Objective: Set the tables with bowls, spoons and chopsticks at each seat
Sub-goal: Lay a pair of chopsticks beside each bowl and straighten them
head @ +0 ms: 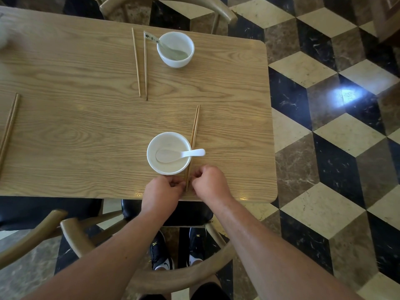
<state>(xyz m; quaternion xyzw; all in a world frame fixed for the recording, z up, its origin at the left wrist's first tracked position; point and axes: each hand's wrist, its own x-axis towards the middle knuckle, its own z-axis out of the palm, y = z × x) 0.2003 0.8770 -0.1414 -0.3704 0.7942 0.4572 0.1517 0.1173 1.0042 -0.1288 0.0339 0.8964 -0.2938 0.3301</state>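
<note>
- Right of the near bowl (168, 153), against its rim: chopsticks (194, 139), near ends pinched by left hand (163, 190) and right hand (211, 183).
- imo square the ends, then nudge them off the rim.

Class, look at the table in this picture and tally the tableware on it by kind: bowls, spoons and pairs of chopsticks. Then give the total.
Bowls: 2
Spoons: 2
Chopstick pairs: 3
Total: 7
</note>
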